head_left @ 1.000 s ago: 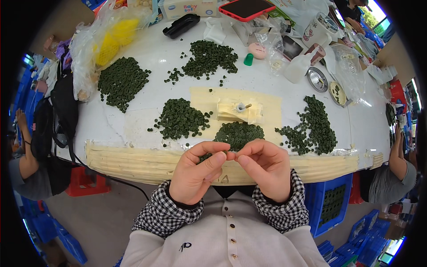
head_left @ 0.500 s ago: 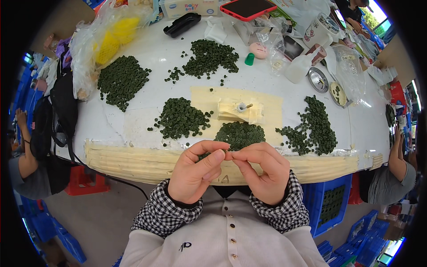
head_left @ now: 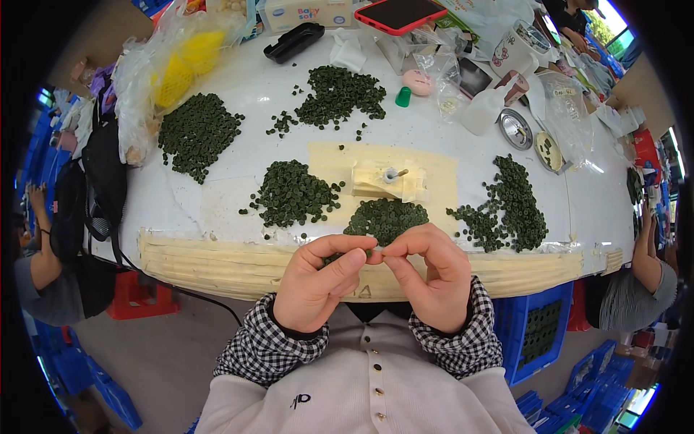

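My left hand [head_left: 318, 282] is closed, thumb and forefinger pinching a small dark green round piece [head_left: 369, 254]; a few more green pieces seem tucked behind its fingers. My right hand [head_left: 434, 271] has thumb and forefinger pinched together right beside that piece; whatever lies between those fingertips is too small to make out. Just beyond both hands lies a pile of small green round pieces [head_left: 387, 219]. Behind that pile a taped, cream-coloured block [head_left: 372, 181] with a short upright metal pin [head_left: 391, 175] sits on the table.
More green piles lie to the left [head_left: 293, 194], far left [head_left: 199, 136], far middle [head_left: 340, 95] and right [head_left: 515, 206]. Yellow tape [head_left: 217, 264] covers the table's near edge. At the back are a phone [head_left: 401, 14], a black case [head_left: 294, 42] and a green cap [head_left: 403, 96]. A blue crate [head_left: 531, 329] stands below right.
My right fingertips have drawn slightly right, away from the left ones, and the green piece in my left pinch shows more. The view has shifted a little; the piles look the same.
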A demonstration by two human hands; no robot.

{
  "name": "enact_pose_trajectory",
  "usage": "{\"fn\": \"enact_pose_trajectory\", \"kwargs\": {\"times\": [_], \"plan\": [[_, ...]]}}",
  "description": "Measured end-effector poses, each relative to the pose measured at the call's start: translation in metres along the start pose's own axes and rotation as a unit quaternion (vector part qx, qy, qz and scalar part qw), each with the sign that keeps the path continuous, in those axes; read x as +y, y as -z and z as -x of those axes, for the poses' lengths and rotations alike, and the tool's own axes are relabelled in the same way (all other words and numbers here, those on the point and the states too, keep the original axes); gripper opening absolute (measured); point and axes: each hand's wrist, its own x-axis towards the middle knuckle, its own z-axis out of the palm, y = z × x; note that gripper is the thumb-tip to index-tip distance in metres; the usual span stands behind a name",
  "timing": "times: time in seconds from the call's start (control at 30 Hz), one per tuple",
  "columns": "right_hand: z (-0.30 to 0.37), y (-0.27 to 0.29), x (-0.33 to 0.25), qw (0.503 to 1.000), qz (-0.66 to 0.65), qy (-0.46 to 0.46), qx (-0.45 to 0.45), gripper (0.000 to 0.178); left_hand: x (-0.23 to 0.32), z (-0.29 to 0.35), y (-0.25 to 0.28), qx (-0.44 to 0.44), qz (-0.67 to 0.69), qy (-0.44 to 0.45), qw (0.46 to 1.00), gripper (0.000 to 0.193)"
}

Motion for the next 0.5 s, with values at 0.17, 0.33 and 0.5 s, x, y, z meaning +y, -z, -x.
{"fn": "enact_pose_trajectory", "kwargs": {"times": [0.17,0.33,0.5], "plan": [[0.0001,-0.0006,-0.0012,1.000,0.007,-0.012,0.009,0.013,0.0000,0.0007,-0.0046,0.014,-0.016,-0.006,1.000,0.020],[0.0007,-0.0029,-0.0046,0.999,0.018,-0.013,0.028,0.013,-0.0041,0.0013,-0.0041,0.017,-0.029,-0.023,0.999,0.017],[0.0032,-0.0050,-0.0048,0.999,0.032,-0.006,0.033,0.015,-0.0062,0.0009,-0.0089,0.049,-0.056,-0.043,0.996,0.017]]}}
